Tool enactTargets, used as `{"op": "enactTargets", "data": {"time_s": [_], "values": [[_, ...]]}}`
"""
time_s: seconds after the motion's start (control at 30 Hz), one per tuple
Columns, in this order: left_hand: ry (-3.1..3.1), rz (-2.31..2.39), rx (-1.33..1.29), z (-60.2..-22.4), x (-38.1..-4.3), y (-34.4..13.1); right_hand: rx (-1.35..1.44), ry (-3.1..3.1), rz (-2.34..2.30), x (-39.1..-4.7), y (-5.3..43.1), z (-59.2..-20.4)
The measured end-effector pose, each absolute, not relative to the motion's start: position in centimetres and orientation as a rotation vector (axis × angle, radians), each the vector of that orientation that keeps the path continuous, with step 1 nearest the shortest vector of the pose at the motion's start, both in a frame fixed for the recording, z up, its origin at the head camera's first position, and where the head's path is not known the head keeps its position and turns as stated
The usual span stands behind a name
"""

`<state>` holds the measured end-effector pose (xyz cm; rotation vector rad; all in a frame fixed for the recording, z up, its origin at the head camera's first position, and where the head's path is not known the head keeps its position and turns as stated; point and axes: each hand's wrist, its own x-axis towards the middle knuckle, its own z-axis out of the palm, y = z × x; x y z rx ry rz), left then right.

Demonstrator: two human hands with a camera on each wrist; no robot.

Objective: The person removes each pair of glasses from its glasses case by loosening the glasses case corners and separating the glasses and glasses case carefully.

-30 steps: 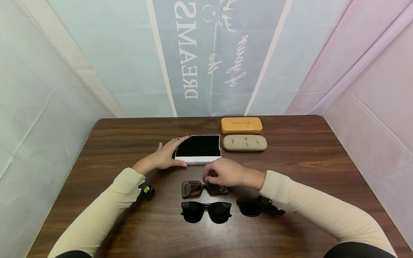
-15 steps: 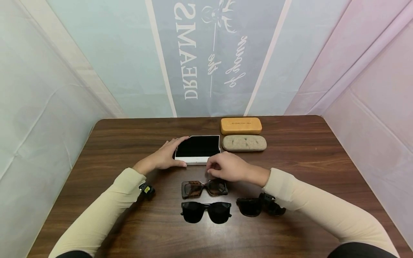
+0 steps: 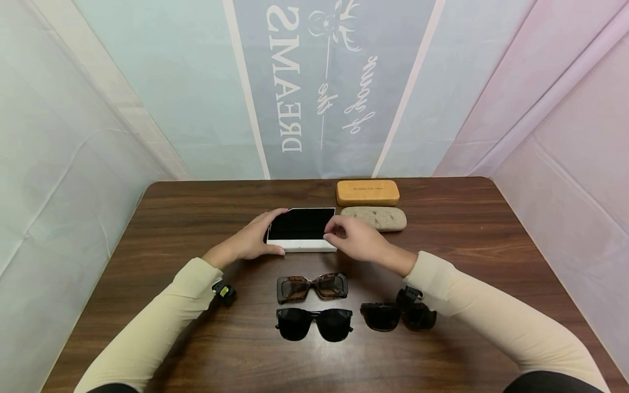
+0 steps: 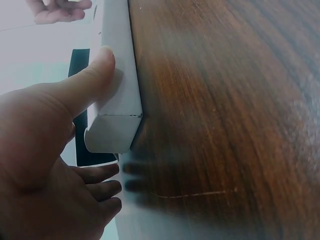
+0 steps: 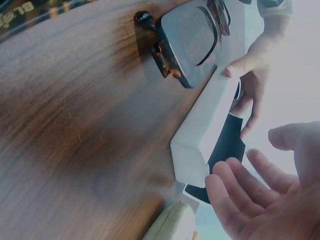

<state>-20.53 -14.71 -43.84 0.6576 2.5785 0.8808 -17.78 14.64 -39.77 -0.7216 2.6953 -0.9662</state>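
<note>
A white box (image 3: 295,246) with a black upper face lies on the table. My left hand (image 3: 248,237) grips its left end, thumb along the front side and forefinger reaching the far edge. In the left wrist view, that thumb (image 4: 87,82) presses the white wall while the other fingers extend past the end. My right hand (image 3: 358,237) hovers by the box's right end, fingers loosely bent and holding nothing; the right wrist view shows its palm bare. Tortoiseshell sunglasses (image 3: 312,285) lie just in front of the box, with black sunglasses (image 3: 334,325) nearer me.
Dark sunglasses (image 3: 382,316) lie at the right, partly covered by the right wrist's camera (image 3: 409,295). Behind my right hand is a beige fabric glasses case (image 3: 390,219), with a yellow glasses case (image 3: 367,192) beyond it. Fabric walls (image 3: 196,98) enclose the wooden table (image 3: 467,234).
My right hand has moved from over the tortoiseshell sunglasses up and away to the box's right end, uncovering the sunglasses and overlapping the beige case. The left hand has stayed on the box.
</note>
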Motion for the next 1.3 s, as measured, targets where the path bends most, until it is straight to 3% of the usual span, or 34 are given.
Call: {"op": "enactTargets", "data": {"time_s": [0.5,1.3], "values": [[2.623,0.905,0.733,-44.2,-20.6,-14.8,-0.390,2.732,-0.983,-18.6,15.1,-41.2],[2.618,0.953,0.758,-44.1,-20.4,-14.8,-0.295,2.478,-1.126,-18.9,14.7,-41.2]]}}
